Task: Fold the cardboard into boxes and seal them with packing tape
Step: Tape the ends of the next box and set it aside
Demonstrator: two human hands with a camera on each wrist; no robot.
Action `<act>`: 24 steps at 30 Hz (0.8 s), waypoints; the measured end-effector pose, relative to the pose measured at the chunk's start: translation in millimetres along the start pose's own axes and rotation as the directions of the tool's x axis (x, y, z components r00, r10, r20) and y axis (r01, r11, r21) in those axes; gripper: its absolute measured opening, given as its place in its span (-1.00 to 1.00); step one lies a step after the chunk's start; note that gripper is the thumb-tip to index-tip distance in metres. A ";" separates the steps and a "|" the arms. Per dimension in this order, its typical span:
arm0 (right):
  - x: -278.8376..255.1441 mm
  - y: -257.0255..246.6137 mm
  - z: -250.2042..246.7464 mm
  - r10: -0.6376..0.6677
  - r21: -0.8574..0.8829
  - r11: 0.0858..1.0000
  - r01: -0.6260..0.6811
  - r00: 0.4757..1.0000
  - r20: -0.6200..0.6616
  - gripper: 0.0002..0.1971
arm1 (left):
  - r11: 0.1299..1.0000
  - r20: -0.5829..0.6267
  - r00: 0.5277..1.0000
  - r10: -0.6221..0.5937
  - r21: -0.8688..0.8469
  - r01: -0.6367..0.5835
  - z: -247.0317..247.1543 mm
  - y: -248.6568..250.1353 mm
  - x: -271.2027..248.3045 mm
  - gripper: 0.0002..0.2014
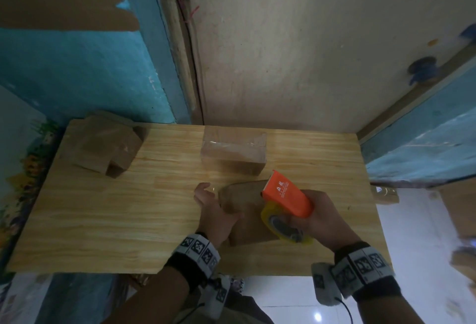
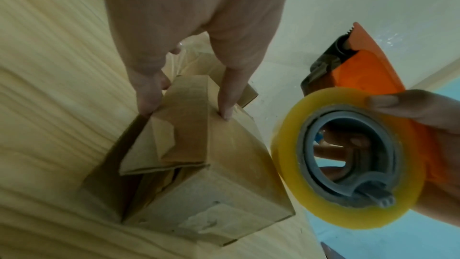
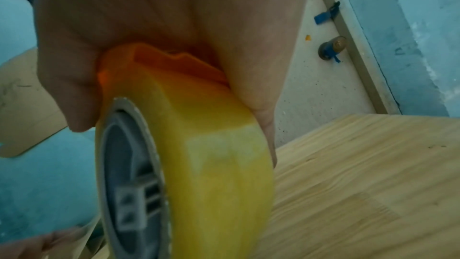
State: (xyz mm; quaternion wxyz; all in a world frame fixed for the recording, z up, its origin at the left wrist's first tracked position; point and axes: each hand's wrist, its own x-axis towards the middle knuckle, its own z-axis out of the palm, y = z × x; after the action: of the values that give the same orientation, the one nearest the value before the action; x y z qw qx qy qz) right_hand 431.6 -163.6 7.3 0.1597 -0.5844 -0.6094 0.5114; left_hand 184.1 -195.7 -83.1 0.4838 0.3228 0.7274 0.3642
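Note:
A small brown cardboard box (image 1: 247,210) (image 2: 219,161) sits near the front of the wooden table (image 1: 103,207). My left hand (image 1: 213,210) (image 2: 189,94) grips its left end, thumb on top and fingers down the side; its near end flaps hang loose. My right hand (image 1: 322,218) (image 3: 149,36) grips an orange tape dispenser (image 1: 286,197) (image 2: 353,70) with a yellow tape roll (image 1: 283,225) (image 2: 348,157) (image 3: 199,155), held over the box's right part with the serrated blade pointing away from me.
A taped box (image 1: 233,153) stands at the back middle of the table. A pile of folded cardboard (image 1: 105,143) lies at the back left. Walls close in behind and to the right. More cardboard (image 1: 458,210) sits off the table's right edge.

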 end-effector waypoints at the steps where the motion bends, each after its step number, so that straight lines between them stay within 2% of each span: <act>1: 1.8 1.0 -1.5 -0.001 0.010 1.000 0.000 1.000 0.009 -0.75 | 1.000 0.005 1.000 -0.021 -0.022 0.021 0.5 -1.7 2.0 0.15; 4: 6.2 0.8 -4.5 -0.012 0.034 0.999 0.010 0.999 0.031 -0.73 | 0.993 0.034 0.998 -0.054 -0.101 0.057 -0.2 -4.3 4.5 0.11; 8: 8.4 -1.6 0.9 -0.017 0.061 0.998 0.014 0.998 0.058 -0.66 | 0.991 0.075 0.996 -0.038 -0.128 0.047 -6.1 -12.0 11.1 -0.10; 11: 10.1 -6.7 8.7 -0.017 0.036 0.999 0.014 0.998 0.067 -0.60 | 0.967 0.130 0.983 -0.131 -0.202 0.155 -15.6 -17.4 18.4 -0.23; 13: 10.8 -13.4 12.7 -0.030 0.018 0.999 0.028 0.995 0.099 -0.60 | 0.908 0.197 0.962 -0.189 -0.338 0.248 -23.3 -21.0 22.5 -0.28; 15: 9.5 -23.4 14.4 -0.033 0.021 0.999 0.031 0.989 0.141 -0.59 | 0.838 0.250 0.949 -0.193 -0.461 0.292 -30.2 -21.1 23.4 -0.29; 20: 6.2 -47.4 13.8 -0.016 -0.050 0.998 0.028 0.972 0.233 -0.57 | 0.784 0.328 0.932 -0.151 -0.535 0.315 -33.7 -24.5 25.8 -0.26; 24: 5.1 -58.5 15.1 -0.054 -0.195 0.976 0.094 0.978 0.203 -0.55 | 0.737 0.375 0.915 -0.146 -0.576 0.354 -30.8 -27.8 27.6 -0.24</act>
State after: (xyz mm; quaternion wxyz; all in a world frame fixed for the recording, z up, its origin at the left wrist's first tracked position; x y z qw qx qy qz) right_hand 386.1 -153.7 46.2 0.0572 -0.5212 -0.6927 0.4953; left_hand 142.9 -194.3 -111.2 0.7150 0.0915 0.5154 0.4635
